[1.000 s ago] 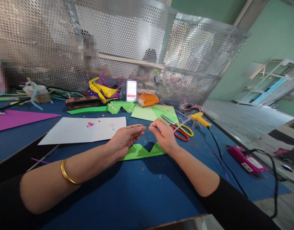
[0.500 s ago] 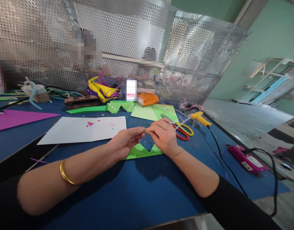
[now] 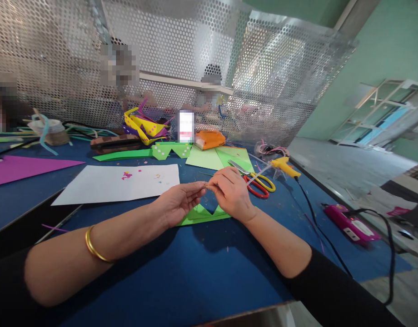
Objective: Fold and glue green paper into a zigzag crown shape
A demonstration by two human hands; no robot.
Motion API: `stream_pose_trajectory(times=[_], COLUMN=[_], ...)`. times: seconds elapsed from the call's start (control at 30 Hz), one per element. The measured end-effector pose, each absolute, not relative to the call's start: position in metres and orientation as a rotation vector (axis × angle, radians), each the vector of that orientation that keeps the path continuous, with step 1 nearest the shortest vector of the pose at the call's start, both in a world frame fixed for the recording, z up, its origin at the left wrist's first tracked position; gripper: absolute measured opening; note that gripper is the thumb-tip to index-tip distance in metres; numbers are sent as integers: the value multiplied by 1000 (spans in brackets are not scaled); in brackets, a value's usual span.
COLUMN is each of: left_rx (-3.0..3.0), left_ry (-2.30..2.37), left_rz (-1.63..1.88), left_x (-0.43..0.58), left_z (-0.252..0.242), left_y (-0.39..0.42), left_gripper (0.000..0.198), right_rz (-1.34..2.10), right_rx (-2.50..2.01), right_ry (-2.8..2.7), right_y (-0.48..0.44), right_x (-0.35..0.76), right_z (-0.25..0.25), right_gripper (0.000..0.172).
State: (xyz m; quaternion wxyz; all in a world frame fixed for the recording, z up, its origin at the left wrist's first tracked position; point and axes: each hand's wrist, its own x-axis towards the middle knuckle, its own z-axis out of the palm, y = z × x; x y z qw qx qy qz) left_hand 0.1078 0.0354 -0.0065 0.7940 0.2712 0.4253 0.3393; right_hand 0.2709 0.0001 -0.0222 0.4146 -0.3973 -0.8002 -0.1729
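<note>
My left hand (image 3: 180, 202) and my right hand (image 3: 231, 190) meet fingertip to fingertip above the table. Each is closed in a pinch, and whatever lies between the fingertips is too small to make out. Beneath them lies a green cut-out (image 3: 207, 217) with a V-shaped notch, partly hidden by both hands. Left of my left hand is a white sheet (image 3: 103, 186) with small pink and pale bits on it. Scissors (image 3: 258, 184) with red and yellow handles rest just beyond my right hand, near a yellow glue gun (image 3: 284, 167) with a clear glue stick.
Green paper glasses (image 3: 171, 151), yellow paper glasses (image 3: 146, 127), an orange packet (image 3: 210, 139) and a lit phone (image 3: 186, 126) stand at the back before a perforated metal screen (image 3: 181, 45). A magenta power strip (image 3: 352, 223) with black cables sits at right. Blurred people are behind the screen.
Both hands stay pinched together in almost the same place. The right fingers have curled slightly; the view has shifted a little.
</note>
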Motion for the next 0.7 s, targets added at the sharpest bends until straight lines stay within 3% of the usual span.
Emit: stream_pose_trajectory(times=[0.33, 0.7], left_rx=[616, 699], left_ry=[920, 930], left_rz=[740, 797], left_x=[108, 105], left_z=[-10, -11], left_y=[35, 42], left_gripper=[10, 6], right_rz=[-459, 46], right_rx=[-979, -1131], right_ry=[-2099, -1697], right_y=[3, 8], right_x=[272, 278], right_z=[-23, -24], right_gripper=[14, 16])
